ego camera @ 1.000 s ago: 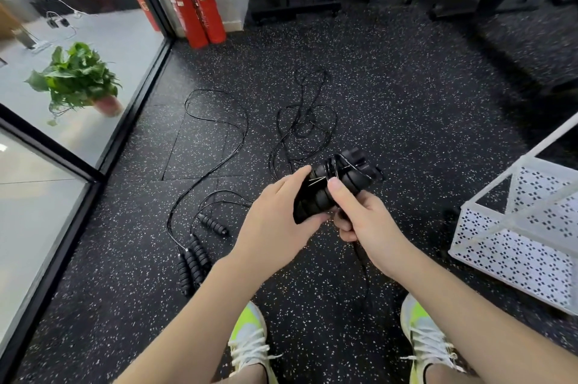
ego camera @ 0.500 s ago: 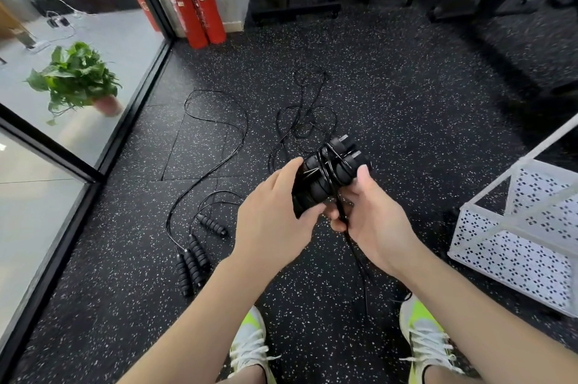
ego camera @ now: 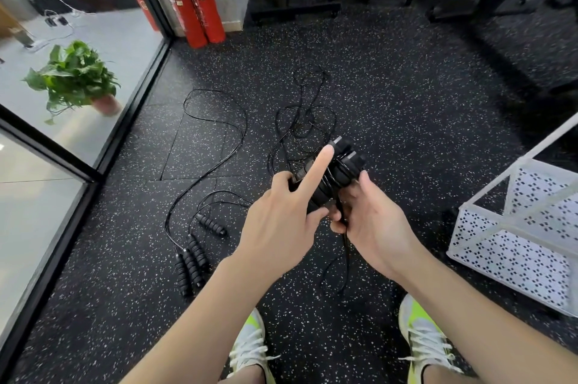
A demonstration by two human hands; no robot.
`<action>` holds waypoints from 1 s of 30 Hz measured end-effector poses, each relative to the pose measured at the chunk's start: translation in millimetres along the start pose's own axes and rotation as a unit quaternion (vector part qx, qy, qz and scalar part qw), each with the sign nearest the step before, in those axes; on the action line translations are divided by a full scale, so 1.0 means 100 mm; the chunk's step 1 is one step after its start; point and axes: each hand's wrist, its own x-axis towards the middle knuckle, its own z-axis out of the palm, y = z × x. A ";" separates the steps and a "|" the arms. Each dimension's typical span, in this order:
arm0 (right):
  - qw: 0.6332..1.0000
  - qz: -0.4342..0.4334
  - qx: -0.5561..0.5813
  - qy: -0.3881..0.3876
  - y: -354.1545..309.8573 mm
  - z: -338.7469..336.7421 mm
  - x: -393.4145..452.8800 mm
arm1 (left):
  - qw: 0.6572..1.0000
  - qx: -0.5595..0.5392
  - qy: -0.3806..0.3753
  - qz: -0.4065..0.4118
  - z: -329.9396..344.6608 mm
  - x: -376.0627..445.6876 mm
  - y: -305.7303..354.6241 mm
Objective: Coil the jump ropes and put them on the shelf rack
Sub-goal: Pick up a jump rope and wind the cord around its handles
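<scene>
Both hands meet over the middle of the floor around a bundle of black ribbed jump-rope handles wound with thin black cord [ego camera: 336,174]. The left hand [ego camera: 281,224] holds the near-left end of the bundle, its index finger stretched straight along the top toward the far end while the other fingers curl around the side. The right hand [ego camera: 372,221] cups the bundle from the right and below, fingers curled in, pinching the cord where it leaves the handles; how tightly is hard to tell, since the fingertips are tucked under. A loose tail of black cord [ego camera: 339,264] hangs from the right hand to the floor between the white-and-neon-yellow sneakers [ego camera: 422,340].

On the black speckled rubber floor [ego camera: 422,108], a second set of black ribbed handles [ego camera: 192,261] lies near left, its cord looping far across the tiles; a tangled cord [ego camera: 305,121] lies just beyond the hands. The white perforated metal shelf rack [ego camera: 519,236] stands at the right edge, well apart from the hands, with open floor between. A glass wall with a black frame [ego camera: 93,171] bounds the left side, a green potted plant [ego camera: 75,77] behind it, and two red fire extinguishers [ego camera: 194,5] stand at the far corner
</scene>
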 end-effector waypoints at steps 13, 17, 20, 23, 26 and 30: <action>1.000 -0.006 -0.024 0.016 -0.03 0.05 0.00 | 0.998 -0.040 -0.009 -0.036 0.01 0.00 0.02; 0.999 0.013 0.002 0.047 -0.08 0.05 0.05 | 0.999 -0.043 -0.002 -0.031 0.02 0.00 0.02; 0.998 0.046 0.032 0.029 -0.10 -0.02 0.08 | 0.999 -0.039 -0.002 -0.025 0.04 0.00 0.01; 0.997 0.060 0.054 0.017 -0.11 -0.07 0.09 | 0.998 -0.057 0.001 -0.028 0.04 -0.02 0.03; 0.997 0.046 0.031 0.046 -0.11 -0.03 0.10 | 0.998 -0.060 0.000 -0.033 0.04 0.00 0.03; 0.943 0.032 -0.310 0.114 -0.04 0.03 0.02 | 0.997 -0.051 -0.015 -0.047 0.05 0.01 0.03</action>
